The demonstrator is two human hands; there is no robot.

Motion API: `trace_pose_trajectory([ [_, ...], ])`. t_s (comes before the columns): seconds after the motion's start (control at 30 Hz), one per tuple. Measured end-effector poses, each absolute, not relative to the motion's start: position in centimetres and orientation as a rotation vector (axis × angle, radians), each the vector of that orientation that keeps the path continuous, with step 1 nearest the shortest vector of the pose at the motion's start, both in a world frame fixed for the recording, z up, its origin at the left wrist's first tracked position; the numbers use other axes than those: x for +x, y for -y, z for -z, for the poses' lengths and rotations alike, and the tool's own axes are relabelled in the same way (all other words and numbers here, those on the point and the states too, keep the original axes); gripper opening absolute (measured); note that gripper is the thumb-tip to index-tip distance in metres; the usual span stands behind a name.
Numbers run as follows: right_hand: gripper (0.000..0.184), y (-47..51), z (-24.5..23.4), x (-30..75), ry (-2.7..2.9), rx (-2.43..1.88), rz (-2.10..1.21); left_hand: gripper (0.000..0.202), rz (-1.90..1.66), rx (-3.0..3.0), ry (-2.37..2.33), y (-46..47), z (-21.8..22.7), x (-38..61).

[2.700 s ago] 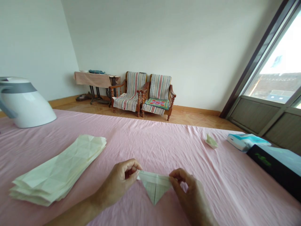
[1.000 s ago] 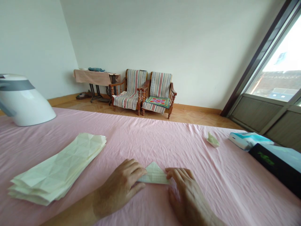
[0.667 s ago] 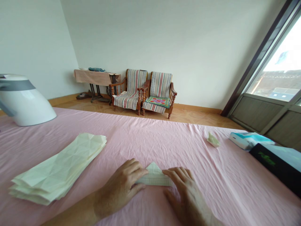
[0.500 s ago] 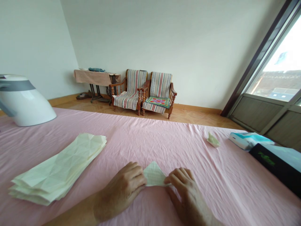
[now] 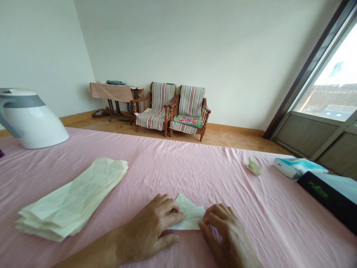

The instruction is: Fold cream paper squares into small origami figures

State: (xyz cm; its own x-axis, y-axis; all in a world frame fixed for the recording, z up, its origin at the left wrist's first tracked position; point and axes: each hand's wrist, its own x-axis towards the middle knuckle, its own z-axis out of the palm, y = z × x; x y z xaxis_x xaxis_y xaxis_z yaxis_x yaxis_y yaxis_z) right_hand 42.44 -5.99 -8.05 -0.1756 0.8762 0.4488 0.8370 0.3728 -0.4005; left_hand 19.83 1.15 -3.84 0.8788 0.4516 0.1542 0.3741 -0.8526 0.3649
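Observation:
A small folded sheet of pale green paper [image 5: 191,214] lies on the pink cloth between my hands, its pointed top facing away from me. My left hand [image 5: 152,227] rests over its left side, index finger pressing on the paper and thumb spread apart on the cloth. At the right corner, my right hand [image 5: 224,230] has its thumb and index finger closed on the paper's edge, the other fingers curled. Parts of both ends of the paper are hidden under my fingers. To the left lies a stack of creased pale green sheets [image 5: 75,197].
A white and grey jug [image 5: 41,119] stands at the left on the pink tablecloth [image 5: 167,163]. A small folded paper piece [image 5: 254,167] sits at right, near a blue and white packet [image 5: 295,167] and a black box [image 5: 326,197]. Two wooden chairs [image 5: 192,102] stand beyond the table.
My left hand has loosened, its thumb now apart from its fingers and its index finger further over the paper. The paper's right side now shows a second, lower peak.

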Motion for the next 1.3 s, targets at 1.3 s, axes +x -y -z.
trace_pose_trajectory([
  [1.3, 0.016, 4.9, 9.5, 42.6, 1.64, -1.806, -0.126, 0.061, -0.216, 2.847, -0.539, -0.6, 3.1, 20.9],
])
